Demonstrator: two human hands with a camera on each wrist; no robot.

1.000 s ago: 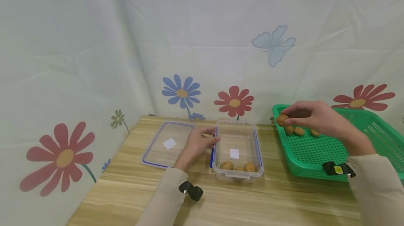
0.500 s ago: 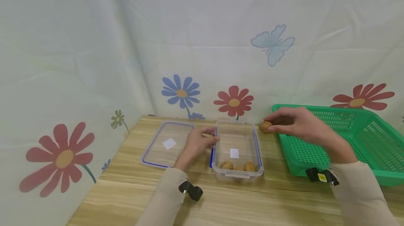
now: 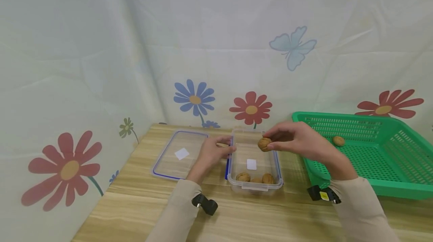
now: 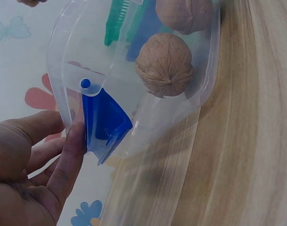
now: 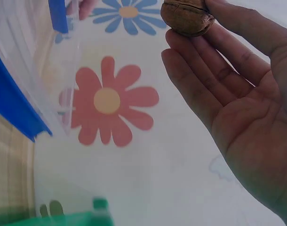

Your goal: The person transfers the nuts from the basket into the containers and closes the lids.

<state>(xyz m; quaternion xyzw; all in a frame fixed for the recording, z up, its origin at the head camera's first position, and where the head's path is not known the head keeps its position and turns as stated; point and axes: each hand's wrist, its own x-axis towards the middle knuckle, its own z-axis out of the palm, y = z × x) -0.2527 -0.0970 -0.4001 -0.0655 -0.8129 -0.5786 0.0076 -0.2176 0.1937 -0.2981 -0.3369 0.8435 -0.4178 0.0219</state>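
Note:
A clear plastic food container (image 3: 255, 186) with blue side latches stands on the table, several walnuts (image 3: 243, 177) lying at its near end. My left hand (image 3: 212, 154) pinches its left rim; the left wrist view shows the fingertips around the wall beside a hanging blue latch (image 4: 102, 120). Between thumb and fingertips, my right hand (image 3: 301, 142) holds another walnut (image 3: 264, 144) over the container's far right part. The right wrist view shows this held walnut (image 5: 187, 18) at the fingertips, the palm bare.
Left of the container, its clear lid (image 3: 169, 163) with a blue seal lies flat on the wooden table (image 3: 236, 219). A green basket (image 3: 372, 187) stands at the right with a walnut (image 3: 338, 141) visible inside. A flowered curtain (image 3: 216, 46) hangs behind the table.
My right hand has carried the walnut leftward from above the green basket to above the container. The left hand has stayed at the container's rim.

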